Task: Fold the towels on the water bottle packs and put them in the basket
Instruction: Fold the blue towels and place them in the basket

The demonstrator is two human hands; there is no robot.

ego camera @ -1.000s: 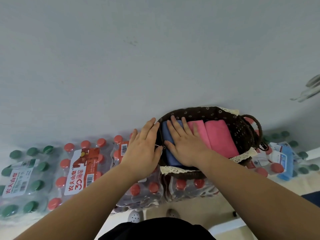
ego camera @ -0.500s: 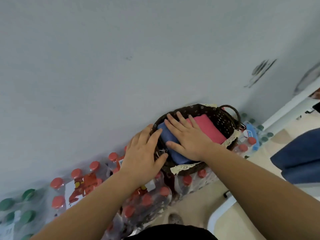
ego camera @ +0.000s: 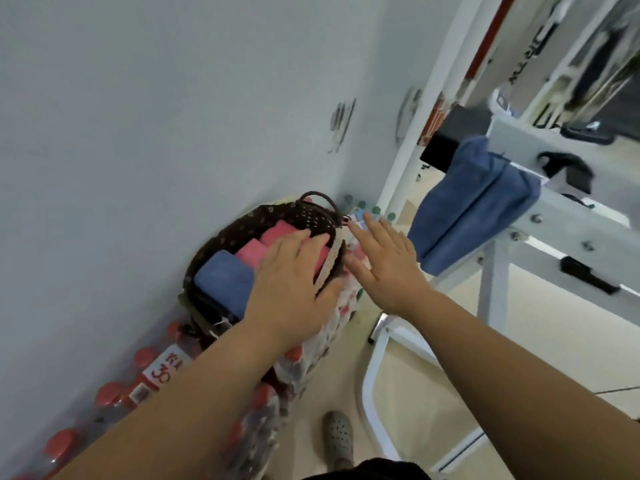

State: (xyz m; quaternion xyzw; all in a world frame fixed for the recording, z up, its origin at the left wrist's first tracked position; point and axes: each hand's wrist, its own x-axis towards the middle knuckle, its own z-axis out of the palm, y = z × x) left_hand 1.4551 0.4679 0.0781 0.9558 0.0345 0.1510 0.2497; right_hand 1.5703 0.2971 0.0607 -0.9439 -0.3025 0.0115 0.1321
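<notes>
A dark woven basket with a lace trim stands on the water bottle packs against the wall. Inside lie a folded blue towel and two folded pink towels. My left hand hovers flat over the basket's near rim and the pink towels, fingers straight, holding nothing. My right hand is open in the air just right of the basket, fingers spread, empty. Another blue towel hangs over a white metal frame to the right.
The grey wall runs close behind the basket. A white metal frame with bolts and legs stands at the right. Green-capped bottles sit beyond the basket. A shoe shows on the beige floor below.
The view has swung to the right. My right hand has lifted off the blue towel and moved out of the basket to its right. My left hand has shifted from the basket's left side to over its near rim.
</notes>
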